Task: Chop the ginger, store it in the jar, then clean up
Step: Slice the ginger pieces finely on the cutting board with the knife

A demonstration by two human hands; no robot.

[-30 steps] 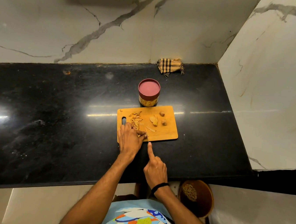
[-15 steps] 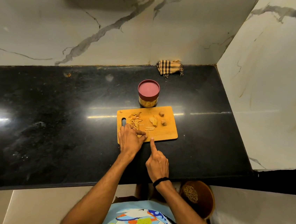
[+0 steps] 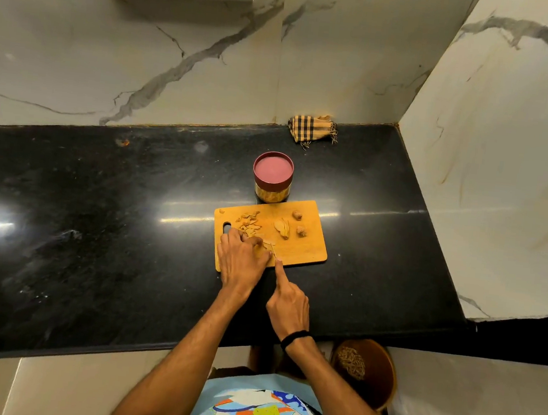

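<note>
A wooden cutting board [image 3: 306, 253] lies on the black counter [image 3: 95, 222]. On it are a pile of chopped ginger [image 3: 247, 223], a sliced ginger piece [image 3: 282, 227] and two small ginger chunks [image 3: 296, 215]. My left hand [image 3: 241, 261] rests on the board's near left part, its curled fingertips holding a ginger piece that they mostly hide. My right hand [image 3: 288, 301] grips a knife, index finger stretched along its spine; only a thin sliver of the blade [image 3: 273, 250] shows beside my left fingers. The jar [image 3: 272, 177], with its dark red lid on, stands just behind the board.
A checked cloth [image 3: 312, 128] lies at the back against the marble wall. A marble side wall [image 3: 507, 164] closes the counter on the right. A brown round container [image 3: 375, 370] with shavings in it sits below the counter's front edge, right of me.
My right hand with the knife has slid a little forward toward the board and my left fingers. My left hand stays on the ginger.
</note>
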